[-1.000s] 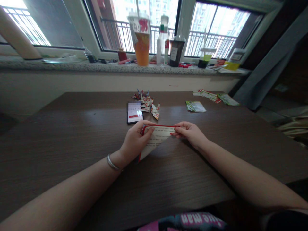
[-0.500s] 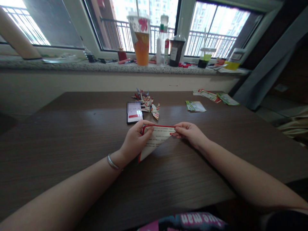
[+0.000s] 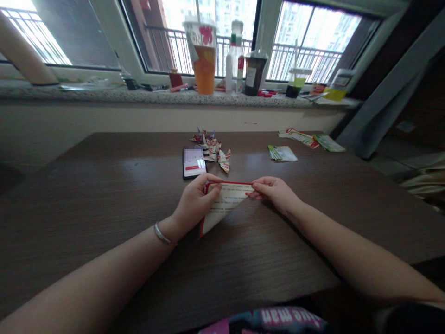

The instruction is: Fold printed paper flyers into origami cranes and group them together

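Note:
A white printed paper with a red edge (image 3: 224, 204), folded into a triangle, lies on the dark wooden table (image 3: 104, 195) in front of me. My left hand (image 3: 193, 204) pinches its upper left corner, fingers closed on the fold. My right hand (image 3: 274, 191) pinches the upper right corner with closed fingertips. A silver bracelet (image 3: 162, 234) is on my left wrist.
A phone (image 3: 193, 163) with a lit screen lies just beyond the paper, beside a pile of folded paper cranes (image 3: 212, 147). Stacks of leaflets (image 3: 282, 153) and more leaflets (image 3: 313, 140) sit at the right back. Drink cups (image 3: 204, 58) and bottles stand on the windowsill.

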A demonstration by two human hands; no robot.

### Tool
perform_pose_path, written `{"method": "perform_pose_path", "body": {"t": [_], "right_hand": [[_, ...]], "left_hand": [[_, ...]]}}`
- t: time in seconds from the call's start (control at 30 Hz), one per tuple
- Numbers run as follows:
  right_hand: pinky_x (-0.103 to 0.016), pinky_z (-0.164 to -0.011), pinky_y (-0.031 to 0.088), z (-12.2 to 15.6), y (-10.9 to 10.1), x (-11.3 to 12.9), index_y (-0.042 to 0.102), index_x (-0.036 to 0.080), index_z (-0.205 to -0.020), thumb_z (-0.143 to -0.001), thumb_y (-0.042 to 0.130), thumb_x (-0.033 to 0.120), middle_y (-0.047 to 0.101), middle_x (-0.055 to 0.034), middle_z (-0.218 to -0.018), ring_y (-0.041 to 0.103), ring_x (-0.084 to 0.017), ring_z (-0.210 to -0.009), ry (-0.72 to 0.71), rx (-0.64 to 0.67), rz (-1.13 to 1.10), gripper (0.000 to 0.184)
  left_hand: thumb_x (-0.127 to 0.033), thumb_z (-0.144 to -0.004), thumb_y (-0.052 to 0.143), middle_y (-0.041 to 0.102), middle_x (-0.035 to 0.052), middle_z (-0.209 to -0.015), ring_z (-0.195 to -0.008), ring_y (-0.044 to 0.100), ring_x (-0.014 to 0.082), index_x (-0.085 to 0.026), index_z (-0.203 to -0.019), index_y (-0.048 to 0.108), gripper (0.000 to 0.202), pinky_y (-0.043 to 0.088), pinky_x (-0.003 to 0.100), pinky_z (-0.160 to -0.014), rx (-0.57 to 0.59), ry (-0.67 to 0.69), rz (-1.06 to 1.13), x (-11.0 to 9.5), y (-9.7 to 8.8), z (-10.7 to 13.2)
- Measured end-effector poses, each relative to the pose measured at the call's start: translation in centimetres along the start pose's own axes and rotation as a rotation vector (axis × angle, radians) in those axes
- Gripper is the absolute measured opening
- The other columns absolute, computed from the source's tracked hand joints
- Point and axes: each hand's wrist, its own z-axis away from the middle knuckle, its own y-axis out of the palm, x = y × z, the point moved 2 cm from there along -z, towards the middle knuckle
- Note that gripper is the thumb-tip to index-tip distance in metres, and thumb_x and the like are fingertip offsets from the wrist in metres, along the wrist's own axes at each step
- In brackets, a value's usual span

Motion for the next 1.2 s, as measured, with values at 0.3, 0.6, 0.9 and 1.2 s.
{"method": "perform_pose_path", "body": {"t": [0.3, 0.6, 0.9, 1.2], "right_hand": [[-0.019, -0.054, 0.051, -0.1, -0.1, -0.1, 0.067, 0.017, -0.077, -0.064, 0.082, 0.038, 0.074, -0.0049, -0.070, 0.067, -0.011, -0.059, -0.011, 0.004, 0.009, 0.029], [-0.022, -0.055, 0.050, 0.1, -0.9, 0.3, 0.065, 0.015, -0.082, -0.066, 0.079, 0.034, 0.074, -0.0067, -0.072, 0.067, -0.013, -0.063, -0.010, 0.047, 0.094, 0.029], [-0.022, -0.054, 0.046, 0.3, -0.8, 0.5, 0.064, 0.016, -0.084, -0.066, 0.078, 0.033, 0.073, -0.0061, -0.073, 0.066, -0.012, -0.062, -0.012, 0.056, 0.107, 0.029], [-0.018, -0.042, 0.028, -0.1, -1.1, 0.4, 0.058, 0.017, -0.070, -0.067, 0.074, 0.041, 0.071, -0.0035, -0.070, 0.054, -0.008, -0.052, -0.018, 0.103, 0.156, 0.029]], "left_hand": [[-0.029, -0.083, 0.059, 0.062, 0.0015, -0.077, -0.065, 0.053, 0.0125, -0.017, -0.092, 0.064, 0.016, 0.042, 0.023, -0.055, -0.001, 0.033, -0.042, 0.2, -0.1, -0.1], [-0.028, -0.085, 0.057, 0.064, 0.0014, -0.081, -0.071, 0.058, 0.0133, -0.018, -0.093, 0.063, 0.014, 0.047, 0.024, -0.062, -0.009, 0.110, -0.077, 0.5, -0.2, -0.2], [-0.027, -0.086, 0.056, 0.064, 0.0010, -0.078, -0.064, 0.057, 0.0110, -0.017, -0.092, 0.063, 0.013, 0.045, 0.022, -0.057, -0.002, 0.211, -0.089, 0.4, -0.4, -0.2], [-0.030, -0.084, 0.057, 0.065, 0.0015, -0.081, -0.072, 0.059, 0.0146, -0.018, -0.092, 0.064, 0.016, 0.047, 0.024, -0.062, 0.016, 0.083, -0.084, 0.4, -0.3, -0.3]]}}
